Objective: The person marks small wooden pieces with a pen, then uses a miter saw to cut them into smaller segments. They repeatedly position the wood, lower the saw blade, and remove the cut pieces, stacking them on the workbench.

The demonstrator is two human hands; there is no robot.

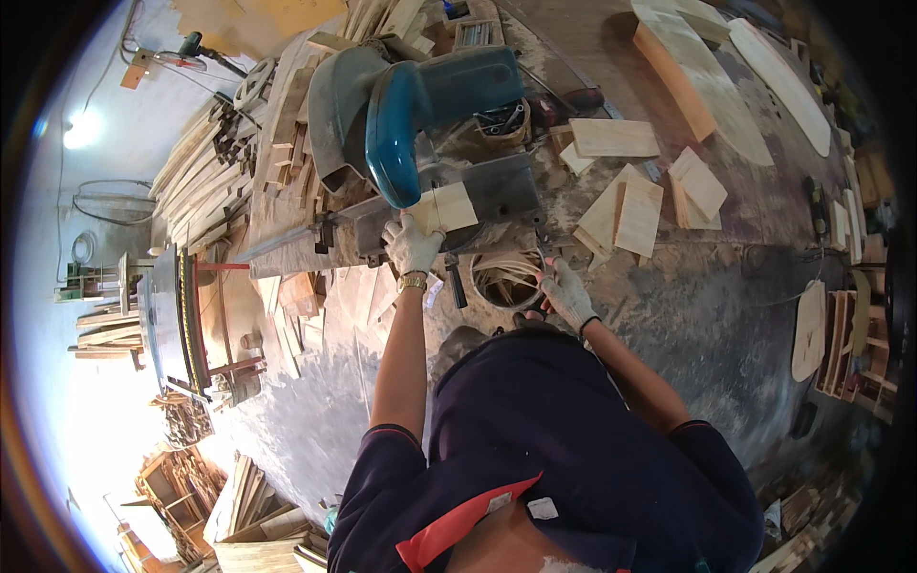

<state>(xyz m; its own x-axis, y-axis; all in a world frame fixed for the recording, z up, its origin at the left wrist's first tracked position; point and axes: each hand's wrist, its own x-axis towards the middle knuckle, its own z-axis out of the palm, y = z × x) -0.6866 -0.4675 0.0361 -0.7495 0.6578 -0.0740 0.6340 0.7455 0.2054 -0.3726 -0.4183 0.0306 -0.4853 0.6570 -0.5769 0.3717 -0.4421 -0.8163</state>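
A teal-and-grey bench saw machine stands at upper centre, with a pale wooden board lying on its dark metal bed beside the teal housing. My left hand, in a whitish glove with a watch at the wrist, holds the board by its left part, just below the housing. My right hand, also gloved, is lower right at the bed's front edge, fingers curled by a thin metal part; what it grips is unclear. A round bin of offcuts sits between my hands, below the bed.
Cut boards lie right of the saw, long shaped planks farther right. A basket of tools sits behind the bed. Stacked strips fill the upper left; another machine stands at left. Wood scraps lie at lower left.
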